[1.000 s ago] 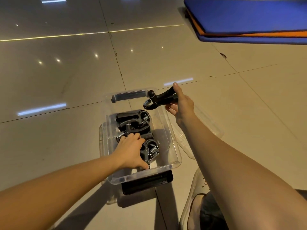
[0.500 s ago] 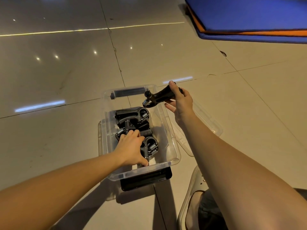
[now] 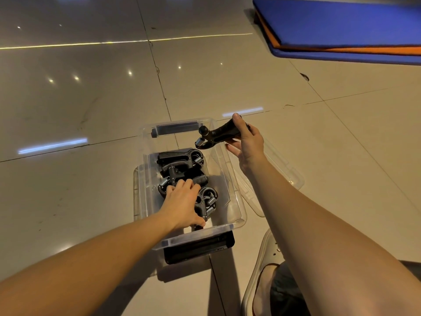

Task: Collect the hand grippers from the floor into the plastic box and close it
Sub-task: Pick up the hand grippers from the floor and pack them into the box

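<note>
Reflecting lights, glossy tiled floor (image 3: 91, 183) carries stacked mats (image 3: 341, 26)

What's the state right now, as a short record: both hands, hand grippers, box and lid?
left hand: inside the box, fingers curled over the stowed hand grippers
right hand: holds one black hand gripper above the box's far right corner
plastic box: clear, open, standing on the tiled floor
lid: off, lying on the floor right of the box, partly hidden by the right arm
</note>
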{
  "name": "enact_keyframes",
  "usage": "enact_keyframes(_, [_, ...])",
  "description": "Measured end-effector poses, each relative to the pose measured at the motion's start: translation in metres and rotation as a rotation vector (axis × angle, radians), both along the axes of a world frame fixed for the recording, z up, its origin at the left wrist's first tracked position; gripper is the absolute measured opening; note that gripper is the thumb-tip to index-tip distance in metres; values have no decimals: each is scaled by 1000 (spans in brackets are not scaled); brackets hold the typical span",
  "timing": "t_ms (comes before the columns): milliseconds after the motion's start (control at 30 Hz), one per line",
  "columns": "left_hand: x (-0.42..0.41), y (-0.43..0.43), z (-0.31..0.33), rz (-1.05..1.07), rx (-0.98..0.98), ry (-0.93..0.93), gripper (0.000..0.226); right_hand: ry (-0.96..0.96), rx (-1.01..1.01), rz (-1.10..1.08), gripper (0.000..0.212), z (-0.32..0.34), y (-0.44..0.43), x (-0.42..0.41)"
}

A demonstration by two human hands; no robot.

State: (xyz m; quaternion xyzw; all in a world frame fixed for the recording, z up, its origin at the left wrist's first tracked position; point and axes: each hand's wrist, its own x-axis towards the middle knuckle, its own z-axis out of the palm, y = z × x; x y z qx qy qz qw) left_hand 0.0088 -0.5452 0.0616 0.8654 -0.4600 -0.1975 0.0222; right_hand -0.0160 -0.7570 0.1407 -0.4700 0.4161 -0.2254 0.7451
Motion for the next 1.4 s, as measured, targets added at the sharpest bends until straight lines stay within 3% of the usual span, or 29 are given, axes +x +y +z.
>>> enact_keyframes(367, [2, 5, 3, -40, 82, 38, 103, 6, -13, 22, 82, 2, 1, -2])
enact_keyframes(567, [24, -3, 13, 88, -130, -47, 98, 5, -11, 14, 81, 0, 2, -4])
enact_keyframes(700, [48, -6, 7, 150, 49, 73, 108, 6, -16, 16, 79, 1, 3, -4])
enact_keyframes(967, [56, -13, 0, 106, 38, -63, 70, 10, -17, 22, 79, 0, 3, -5])
enact_keyframes(1400, [49, -12, 7, 143, 40, 6, 70, 18, -25, 23, 78, 3, 5, -6])
